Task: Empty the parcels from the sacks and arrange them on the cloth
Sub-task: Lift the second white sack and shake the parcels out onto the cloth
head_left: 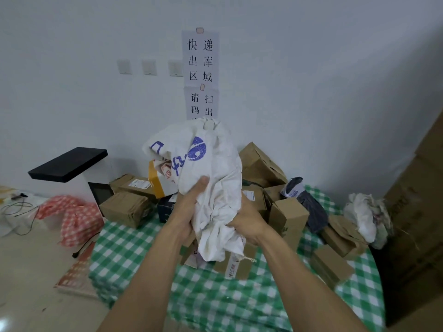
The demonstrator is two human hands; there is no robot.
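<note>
Two paper sheets are hanging taped on the white wall: the upper sheet [200, 59] is showing the characters 快递出库区域 in two columns, and the lower sheet [201, 103] is showing 请, 码, 扫 and 出 before the sack is hiding the rest. The white sack [211, 178] is carrying large blue print, too crumpled to read. White labels on the cardboard boxes, such as the box at back left [134, 185], and red print on the box under the sack [236, 265] are staying too blurred to read.
</note>
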